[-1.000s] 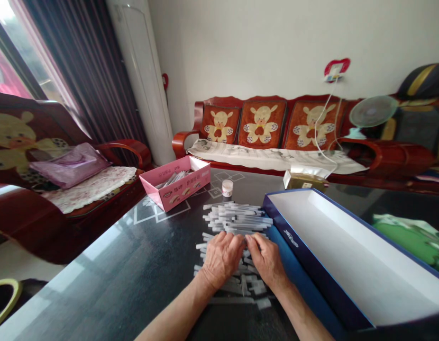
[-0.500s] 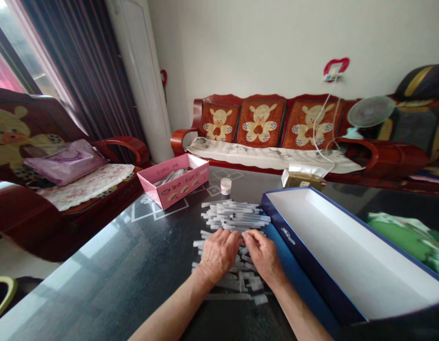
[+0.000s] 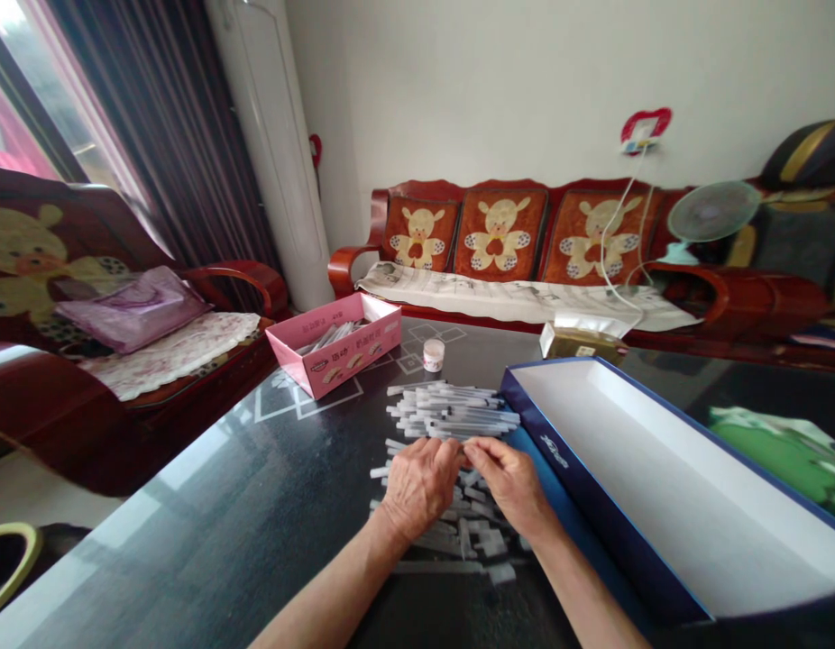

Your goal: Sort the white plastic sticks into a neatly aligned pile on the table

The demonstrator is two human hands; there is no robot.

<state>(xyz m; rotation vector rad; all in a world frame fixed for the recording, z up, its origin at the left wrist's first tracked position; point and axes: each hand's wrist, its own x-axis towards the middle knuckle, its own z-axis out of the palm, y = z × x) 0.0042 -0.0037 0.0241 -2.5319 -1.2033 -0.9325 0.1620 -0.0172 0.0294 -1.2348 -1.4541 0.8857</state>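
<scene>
While the left hand (image 3: pixel 421 487) and right hand (image 3: pixel 512 487) rest on a heap of slim white plastic sticks (image 3: pixel 451 412), their fingers lie together, any grip unclear; a long open blue-edged white cardboard box (image 3: pixel 661 478) sits right of the heap, a pink cardboard carton (image 3: pixel 333 347) beyond it.

pink cardboard carton (image 3: pixel 333 347), small white jar (image 3: pixel 433 355), gold foil packet (image 3: pixel 580 343), carved red wooden sofa (image 3: pixel 499 230), electric fan (image 3: pixel 713 212)

Left hand (image 3: pixel 421 487) curving downward at lower center of frame, right hand (image 3: pixel 509 487) angling inward, nearly touching; bare forearms (image 3: pixel 323 590) converging from bottom edge.
</scene>
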